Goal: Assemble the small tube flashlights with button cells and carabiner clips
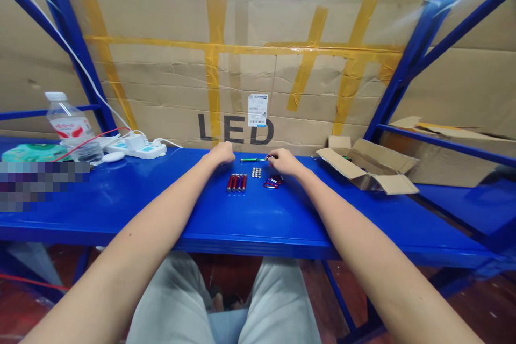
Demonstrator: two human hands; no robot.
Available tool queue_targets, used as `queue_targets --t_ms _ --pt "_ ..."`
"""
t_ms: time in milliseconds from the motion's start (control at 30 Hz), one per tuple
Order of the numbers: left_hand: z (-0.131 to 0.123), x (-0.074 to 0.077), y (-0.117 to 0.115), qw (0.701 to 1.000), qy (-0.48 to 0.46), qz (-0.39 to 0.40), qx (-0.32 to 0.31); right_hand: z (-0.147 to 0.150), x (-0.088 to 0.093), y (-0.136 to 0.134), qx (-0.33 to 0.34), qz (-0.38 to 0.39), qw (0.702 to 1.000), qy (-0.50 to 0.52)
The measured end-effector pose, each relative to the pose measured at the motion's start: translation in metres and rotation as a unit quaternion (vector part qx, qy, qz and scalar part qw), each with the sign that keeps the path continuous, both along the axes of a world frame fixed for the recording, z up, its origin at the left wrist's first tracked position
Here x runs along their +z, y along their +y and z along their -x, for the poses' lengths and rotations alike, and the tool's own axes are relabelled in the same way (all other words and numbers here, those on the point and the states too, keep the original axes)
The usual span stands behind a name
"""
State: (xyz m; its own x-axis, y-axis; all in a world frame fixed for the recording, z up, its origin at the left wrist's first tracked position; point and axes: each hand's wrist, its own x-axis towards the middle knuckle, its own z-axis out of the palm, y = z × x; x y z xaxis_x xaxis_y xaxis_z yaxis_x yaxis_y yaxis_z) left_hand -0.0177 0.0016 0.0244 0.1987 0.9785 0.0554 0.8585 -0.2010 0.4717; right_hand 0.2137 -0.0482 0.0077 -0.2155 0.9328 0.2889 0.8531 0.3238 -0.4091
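My right hand point(284, 162) is closed, its fingertips pinching a small dark red carabiner at the end of a slim green metal tube point(250, 160). The tube lies level between my two hands. To its left, my left hand point(221, 154) is curled into a fist by the table's back edge; its fingers are turned away, so anything inside is hidden. Several slim red and purple metal tubes point(237, 183) stand in a row in front of it. Small silver button cells point(256, 172) form a neat block at the middle. Several red and blue carabiners point(273, 182) lie beneath my right hand.
An opened cardboard box point(368, 164) stands on the blue table point(258, 220) at the right. At the left are a plastic bottle point(72, 126), a green packet point(34, 152) and a white power strip point(137, 145) with cables. A large cardboard sheet point(169, 80) walls the back.
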Motion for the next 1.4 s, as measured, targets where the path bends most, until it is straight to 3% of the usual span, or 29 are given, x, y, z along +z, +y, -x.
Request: queue_targets --t_ms 167,467,933,1400 --pt "0.020 0.012 -0.010 0.989 0.088 0.114 0.014 -0.001 -0.001 0.002 0.008 0.003 1.000 -0.006" --pt "0.035 0.017 -0.022 0.964 0.021 0.262 -0.049 0.001 -0.002 0.001 0.012 0.005 1.000 -0.017" --pt "0.025 0.028 -0.040 0.943 0.057 0.317 -0.082 0.000 -0.005 0.004 0.030 0.011 0.999 -0.018" --pt "0.025 0.026 -0.039 0.922 0.038 0.364 -0.128 0.002 -0.003 0.001 0.027 0.021 0.999 -0.022"
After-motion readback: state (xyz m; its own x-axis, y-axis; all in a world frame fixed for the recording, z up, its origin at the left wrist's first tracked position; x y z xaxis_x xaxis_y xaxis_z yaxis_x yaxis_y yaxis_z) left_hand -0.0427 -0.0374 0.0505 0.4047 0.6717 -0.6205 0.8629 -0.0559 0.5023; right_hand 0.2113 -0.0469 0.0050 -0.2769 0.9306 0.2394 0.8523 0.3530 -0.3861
